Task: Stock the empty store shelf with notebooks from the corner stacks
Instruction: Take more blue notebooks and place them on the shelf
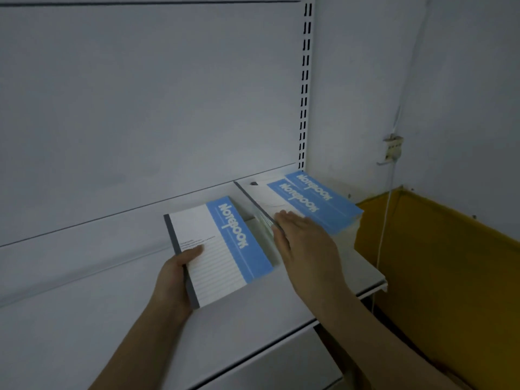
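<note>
Two hands at work: our left hand (pixel 174 280) grips a notebook (pixel 218 249) by its grey spine edge, thumb on the cover, w/ the book lying on the white shelf (pixel 84 277). Our right hand (pixel 302 237) lies flat, fingers straight & together, on the corner stack (pixel 315 204) at 2 o'clock of that book. Risk, we reckon: top copies already sit skewed, so a sideways push could fan them toward the shelf's right end.
</note>
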A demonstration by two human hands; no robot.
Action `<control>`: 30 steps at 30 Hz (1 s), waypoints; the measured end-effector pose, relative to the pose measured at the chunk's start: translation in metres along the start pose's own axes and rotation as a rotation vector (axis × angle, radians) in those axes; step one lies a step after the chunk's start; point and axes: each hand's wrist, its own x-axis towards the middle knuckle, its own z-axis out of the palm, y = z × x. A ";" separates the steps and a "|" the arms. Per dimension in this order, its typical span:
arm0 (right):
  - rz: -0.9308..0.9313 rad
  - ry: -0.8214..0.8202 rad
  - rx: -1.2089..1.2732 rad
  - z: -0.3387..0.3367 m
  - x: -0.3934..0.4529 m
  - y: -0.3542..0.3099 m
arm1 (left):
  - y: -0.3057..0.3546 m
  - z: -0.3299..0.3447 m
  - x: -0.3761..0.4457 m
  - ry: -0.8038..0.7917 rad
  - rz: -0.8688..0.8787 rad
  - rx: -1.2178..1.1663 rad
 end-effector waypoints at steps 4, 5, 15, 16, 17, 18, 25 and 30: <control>-0.156 -0.053 0.046 0.000 -0.018 -0.041 | -0.001 0.002 0.005 -0.061 0.004 -0.101; -0.206 -0.175 0.037 0.003 -0.023 -0.052 | -0.001 0.001 0.005 -0.084 0.003 -0.111; 0.072 -0.169 -0.063 -0.016 0.012 0.009 | -0.006 -0.007 0.010 0.073 0.079 -0.003; 0.145 -0.249 -0.072 -0.015 0.014 0.019 | -0.007 -0.007 0.011 0.085 0.082 0.009; 0.167 -0.292 -0.091 -0.013 0.012 0.027 | -0.008 -0.009 0.013 0.090 0.089 0.026; 0.141 -0.287 -0.131 -0.010 0.008 0.031 | -0.009 -0.009 0.013 0.091 0.091 0.040; -0.031 0.182 -0.184 -0.020 0.002 0.005 | -0.010 -0.010 0.017 0.074 0.092 0.083; -0.264 0.182 -0.071 -0.002 -0.022 -0.053 | -0.005 -0.001 0.013 -0.012 0.054 -0.130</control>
